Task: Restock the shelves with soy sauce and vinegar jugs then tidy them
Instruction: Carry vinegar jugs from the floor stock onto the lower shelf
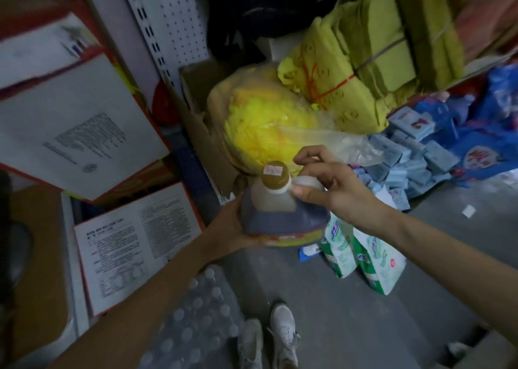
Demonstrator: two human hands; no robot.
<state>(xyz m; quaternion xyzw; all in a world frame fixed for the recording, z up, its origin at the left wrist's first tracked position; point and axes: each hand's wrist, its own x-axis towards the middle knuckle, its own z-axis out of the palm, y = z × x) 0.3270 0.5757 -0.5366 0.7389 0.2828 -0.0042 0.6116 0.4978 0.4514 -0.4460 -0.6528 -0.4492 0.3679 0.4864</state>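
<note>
I hold one jug (280, 214) in front of me at mid-frame. It has a brown cap with a small price sticker, a pale neck, a white handle and a dark blue and yellow label. My left hand (232, 225) cups its body from below and the left side. My right hand (322, 183) grips the white handle beside the cap, thumb pressed to the jug's shoulder. The jug's base is hidden behind its own shoulder.
Red-edged cartons (134, 245) with printed white panels stand at the left by a white perforated shelf upright (168, 32). A yellow-filled plastic bag (266, 122), yellow paper bundles (364, 46), blue packets (420, 155) and green-white packs (364, 256) crowd the floor. A wrapped bottle pack (201, 312) lies by my shoes.
</note>
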